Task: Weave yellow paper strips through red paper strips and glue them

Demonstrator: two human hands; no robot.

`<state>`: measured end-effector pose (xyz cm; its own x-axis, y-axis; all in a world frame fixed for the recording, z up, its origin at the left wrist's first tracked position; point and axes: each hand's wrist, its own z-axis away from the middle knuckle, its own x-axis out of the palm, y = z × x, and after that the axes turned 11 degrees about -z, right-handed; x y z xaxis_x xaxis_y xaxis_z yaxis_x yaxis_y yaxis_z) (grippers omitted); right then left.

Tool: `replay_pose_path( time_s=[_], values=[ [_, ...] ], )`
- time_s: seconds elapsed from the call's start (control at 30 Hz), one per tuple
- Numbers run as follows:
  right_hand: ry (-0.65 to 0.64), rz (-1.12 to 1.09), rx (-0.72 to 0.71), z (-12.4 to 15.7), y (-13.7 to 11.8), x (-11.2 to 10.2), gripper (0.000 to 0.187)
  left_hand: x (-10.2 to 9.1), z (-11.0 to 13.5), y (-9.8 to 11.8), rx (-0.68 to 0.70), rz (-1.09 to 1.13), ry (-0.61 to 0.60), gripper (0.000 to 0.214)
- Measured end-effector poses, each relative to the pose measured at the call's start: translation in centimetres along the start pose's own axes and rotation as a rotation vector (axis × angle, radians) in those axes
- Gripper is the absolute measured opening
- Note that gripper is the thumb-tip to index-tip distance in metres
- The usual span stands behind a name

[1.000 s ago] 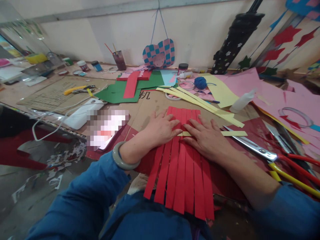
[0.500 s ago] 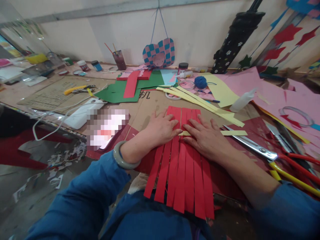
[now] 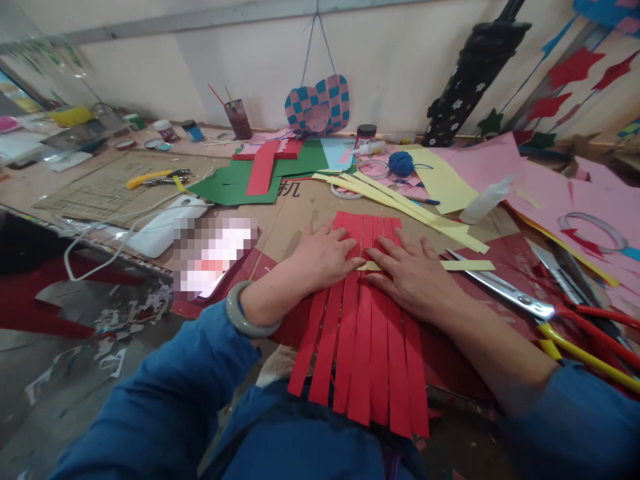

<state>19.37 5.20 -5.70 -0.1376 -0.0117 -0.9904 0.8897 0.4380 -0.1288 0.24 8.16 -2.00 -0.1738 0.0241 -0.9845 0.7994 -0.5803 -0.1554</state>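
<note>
A red paper sheet (image 3: 361, 340) cut into long strips lies in front of me, its strips hanging over the table's near edge. My left hand (image 3: 325, 257) lies flat on its left part, fingers spread. On the right part rests my right hand (image 3: 407, 270), also flat with the fingers apart. A narrow yellow paper strip (image 3: 467, 265) runs crosswise at the red sheet; its right end sticks out past my right hand, and a short piece shows between the hands. How it passes the red strips under my hands is hidden.
Scissors (image 3: 510, 290) with red and yellow handles lie at right. Loose yellow strips (image 3: 400, 207), a glue bottle (image 3: 487, 200) and a blue yarn ball (image 3: 401, 164) are beyond the hands. To the left are a phone (image 3: 215, 260), a white power bank (image 3: 167, 227) and its cable.
</note>
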Motion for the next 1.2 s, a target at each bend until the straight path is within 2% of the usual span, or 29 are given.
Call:
replay_pose_path(
  time_s=[0.5, 0.63, 0.83, 1.07, 1.2],
  values=[
    [0.009, 0.011, -0.004, 0.0, 0.1, 0.1, 0.057, 0.0, 0.0, 0.0, -0.001, 0.030, 0.005, 0.044],
    [0.002, 0.022, 0.049, 0.0, 0.4, -0.2, 0.059, -0.1, 0.0, -0.2, -0.033, 0.036, 0.001, 0.045],
    [0.004, 0.075, 0.152, 0.1, 0.8, -0.8, 0.058, -0.1, 0.3, -0.7, -0.168, 0.014, 0.035, 0.048],
    [-0.086, 0.086, 0.198, 0.0, 0.6, -1.0, 0.060, -0.2, 0.2, -0.6, -0.153, 0.010, -0.026, 0.048],
    [-0.075, 0.098, 0.193, 0.0, 0.5, -0.9, 0.060, -0.3, 0.2, -0.5, -0.140, -0.005, -0.043, 0.048]
  ],
)
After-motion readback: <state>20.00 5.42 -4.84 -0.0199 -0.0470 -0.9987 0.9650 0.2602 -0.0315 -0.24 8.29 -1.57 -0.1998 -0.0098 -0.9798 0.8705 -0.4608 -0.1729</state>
